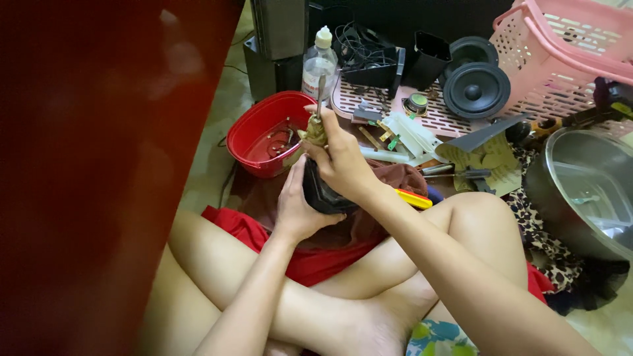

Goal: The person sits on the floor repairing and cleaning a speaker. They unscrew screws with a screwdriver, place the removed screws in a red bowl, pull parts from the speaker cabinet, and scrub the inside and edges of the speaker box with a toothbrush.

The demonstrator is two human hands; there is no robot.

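Both our hands clamp one dark block-like part [323,192] just right of the red bowl [260,132]: left hand [298,207] beneath, right hand [339,158] gripping a tool [320,95], possibly a screwdriver. Keep it vertical, support steady.

A clear plastic bottle [319,66] with a cream-white nozzle cap stands upright on the floor at about twelve o'clock from the hands, just beyond the red bowl. Around its lower body runs a white paper label [312,84] with faint print too small to make out. It is the only package and the only label in view. No signs or screens appear anywhere among the scattered parts on the floor.
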